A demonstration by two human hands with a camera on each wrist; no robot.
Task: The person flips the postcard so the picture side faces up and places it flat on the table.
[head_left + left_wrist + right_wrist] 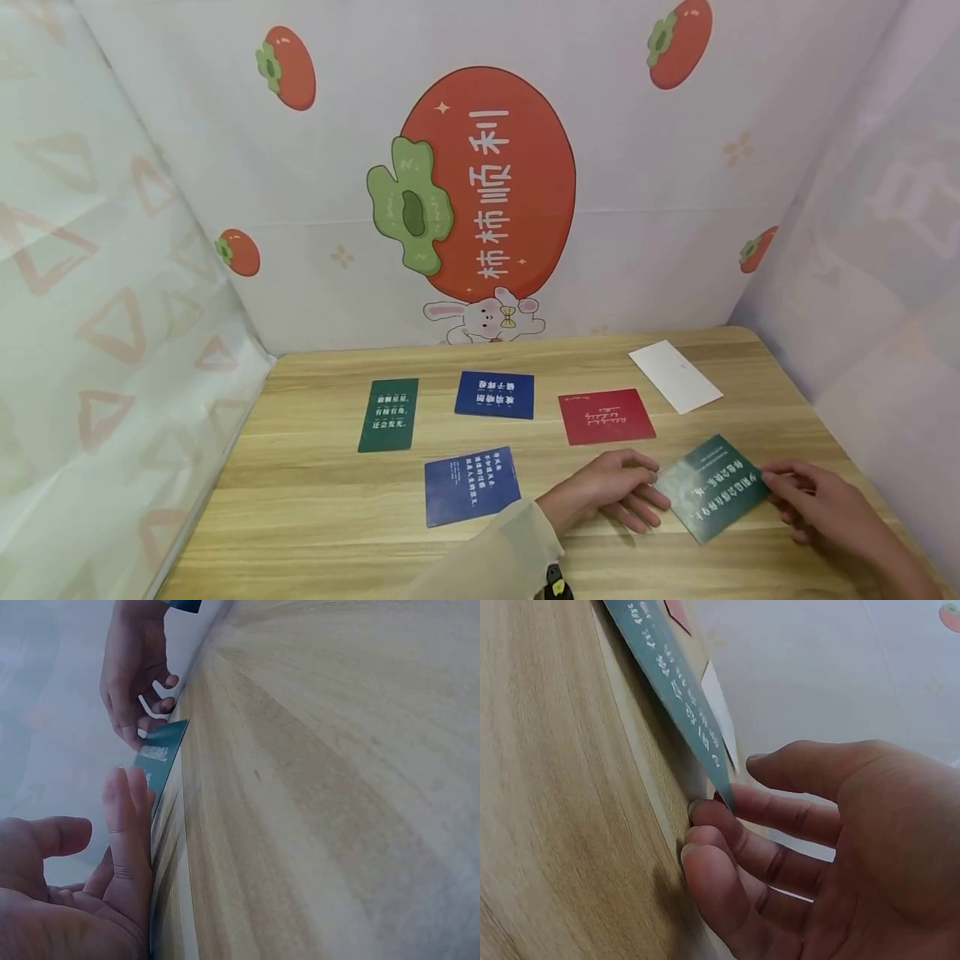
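Note:
A dark green card (pixel 712 490) with white printed characters sits between the two hands at the front right of the wooden table (pixel 315 508). My right hand (pixel 821 508) holds its right corner; in the right wrist view the corner lies at the curled fingers (pixel 735 825), with the thumb apart from it. A shadow shows beneath the card. By the card's left corner is my left hand (pixel 611 490), its fingers extended and its thumb apart in the left wrist view. Whether a left fingertip touches the card, I cannot tell.
Behind lie a red card (pixel 606 417), a white card (pixel 675 375), a blue card (pixel 495 395) and a green card (pixel 388 415). Another blue card (pixel 471 486) lies left of my left forearm. A printed cloth wall (pixel 645 208) encloses the table's back and sides.

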